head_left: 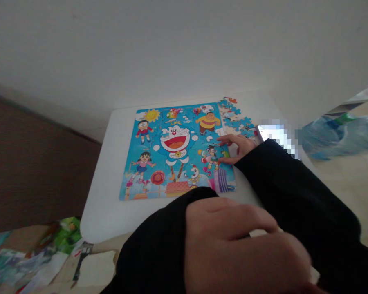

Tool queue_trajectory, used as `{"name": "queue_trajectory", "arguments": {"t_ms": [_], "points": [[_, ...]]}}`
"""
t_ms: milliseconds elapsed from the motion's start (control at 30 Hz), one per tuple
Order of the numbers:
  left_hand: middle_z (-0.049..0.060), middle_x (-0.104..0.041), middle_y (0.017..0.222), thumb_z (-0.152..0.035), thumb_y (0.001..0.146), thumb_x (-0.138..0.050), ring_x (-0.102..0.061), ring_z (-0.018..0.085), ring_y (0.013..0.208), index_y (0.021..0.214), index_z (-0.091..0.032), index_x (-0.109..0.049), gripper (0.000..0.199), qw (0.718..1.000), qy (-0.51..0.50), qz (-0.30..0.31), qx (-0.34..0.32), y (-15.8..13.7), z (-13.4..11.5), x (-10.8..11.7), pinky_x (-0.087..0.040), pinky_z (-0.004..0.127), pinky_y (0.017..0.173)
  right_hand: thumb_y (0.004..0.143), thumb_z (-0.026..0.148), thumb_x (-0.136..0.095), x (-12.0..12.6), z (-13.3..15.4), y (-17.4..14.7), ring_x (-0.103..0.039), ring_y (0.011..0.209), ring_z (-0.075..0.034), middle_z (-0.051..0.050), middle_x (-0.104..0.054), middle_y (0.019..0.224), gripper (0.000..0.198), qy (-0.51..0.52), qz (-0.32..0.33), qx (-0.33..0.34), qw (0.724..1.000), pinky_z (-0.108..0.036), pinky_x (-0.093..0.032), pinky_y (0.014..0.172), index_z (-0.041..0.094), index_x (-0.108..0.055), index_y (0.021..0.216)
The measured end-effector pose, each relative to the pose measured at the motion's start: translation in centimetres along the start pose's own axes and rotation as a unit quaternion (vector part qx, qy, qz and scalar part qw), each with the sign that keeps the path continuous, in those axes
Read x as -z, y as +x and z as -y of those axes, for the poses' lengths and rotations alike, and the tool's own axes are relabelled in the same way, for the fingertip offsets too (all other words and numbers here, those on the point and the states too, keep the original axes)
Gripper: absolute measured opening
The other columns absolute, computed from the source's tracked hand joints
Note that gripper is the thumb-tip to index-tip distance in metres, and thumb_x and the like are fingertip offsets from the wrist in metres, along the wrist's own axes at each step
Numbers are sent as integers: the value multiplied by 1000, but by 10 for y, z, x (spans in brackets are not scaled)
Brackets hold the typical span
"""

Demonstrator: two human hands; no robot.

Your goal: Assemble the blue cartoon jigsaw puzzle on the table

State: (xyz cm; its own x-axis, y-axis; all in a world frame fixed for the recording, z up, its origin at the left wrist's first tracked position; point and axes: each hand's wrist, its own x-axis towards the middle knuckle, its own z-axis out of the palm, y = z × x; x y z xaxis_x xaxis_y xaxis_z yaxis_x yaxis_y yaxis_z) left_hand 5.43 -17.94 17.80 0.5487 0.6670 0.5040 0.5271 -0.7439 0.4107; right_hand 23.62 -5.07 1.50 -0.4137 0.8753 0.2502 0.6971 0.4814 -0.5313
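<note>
A mostly assembled jigsaw puzzle [149,153] with cartoon figures on a blue ground lies on a white table [102,183]. At its right edge is my right hand [237,147], with thumb and fingers spread and the fingertips over the puzzle's border. Between them a greenish bit of puzzle shows; no firm grip on it is visible. Loose puzzle pieces [233,116] lie in a pile just beyond that hand. Close to the camera, my left hand [245,245] reaches across to the right with curled fingers. Its fingertips are hidden, so what they hold cannot be made out.
A phone-like device [277,139] with a bright, blurred-out screen lies by the right sleeve. A pale wall [184,49] rises behind the table. Clear plastic wrapping [340,136] is at the right; bags and packaging [33,261] lie at the lower left. A brown panel [37,163] stands left.
</note>
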Motion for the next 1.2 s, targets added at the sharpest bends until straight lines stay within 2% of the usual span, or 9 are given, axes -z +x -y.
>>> {"name": "queue_trajectory", "arguments": {"t_ms": [33,133,200,300,400,500,700,933,1200], "points": [[-3,-62,69,-20,80,-51,-60,15,65,65,-27,-59,19,999,-11,-35,-5,-5,6,-5,-56,28,54,58,35,-72,0,0,0,-59,74,-17,-2,-68,87,51,3,1,-1,1000,-28,-48,58,22,-58,105],[-2,-61,64,-22,79,-54,-61,13,63,62,-21,-54,17,999,-23,-28,-39,-23,32,-21,-54,25,58,57,33,-72,0,0,2,-59,71,-16,-2,-68,85,49,20,4,-2,1000,-27,-48,57,21,-57,101],[0,-61,63,-22,77,-56,-60,12,62,62,-18,-52,16,997,-8,-69,-24,-36,52,-30,-51,24,57,55,32,-72,-1,1,2,-59,69,-15,-2,-67,85,47,41,4,-14,999,-25,-47,54,21,-57,99],[1,-61,63,-18,75,-58,-59,12,62,64,-16,-54,12,998,28,-53,13,-57,82,-42,-49,22,56,57,30,-70,-1,6,2,-60,69,-14,-3,-66,86,42,106,-2,-60,993,-23,-44,47,21,-57,97],[3,-63,68,-17,73,-58,-61,14,66,71,-15,-58,3,996,80,-44,1,-78,107,-55,-51,24,60,63,29,-66,-1,10,1,-62,72,-15,-3,-65,83,30,199,-20,-122,972,-22,-46,46,20,-57,90],[5,-67,78,-20,72,-59,-63,17,76,81,-15,-63,10,994,105,-36,-6,-97,121,-68,-54,28,69,62,29,-67,-1,9,1,-62,69,-13,-1,-63,75,24,294,-43,-160,942,-26,-52,59,20,-58,82],[6,-68,95,-28,76,-55,-62,22,92,89,-18,-64,19,993,109,-44,0,-114,127,-87,-54,35,76,57,31,-72,3,4,2,-65,71,-15,-3,-67,77,31,347,-41,-220,911,-29,-56,63,19,-59,83],[6,-68,94,-24,77,-57,-62,20,91,91,-18,-64,17,993,111,-51,2,-112,129,-90,-53,33,77,60,32,-72,2,4,0,-67,73,-18,-4,-69,77,26,320,-26,-190,928,-33,-58,67,19,-59,77],[11,-65,106,-33,76,-58,-59,25,100,105,-15,-62,34,987,145,-57,50,-115,129,-91,-50,41,84,59,32,-73,-4,1,-1,-67,73,-17,-3,-69,77,25,328,-2,-194,925,-33,-58,71,20,-58,75]]}}
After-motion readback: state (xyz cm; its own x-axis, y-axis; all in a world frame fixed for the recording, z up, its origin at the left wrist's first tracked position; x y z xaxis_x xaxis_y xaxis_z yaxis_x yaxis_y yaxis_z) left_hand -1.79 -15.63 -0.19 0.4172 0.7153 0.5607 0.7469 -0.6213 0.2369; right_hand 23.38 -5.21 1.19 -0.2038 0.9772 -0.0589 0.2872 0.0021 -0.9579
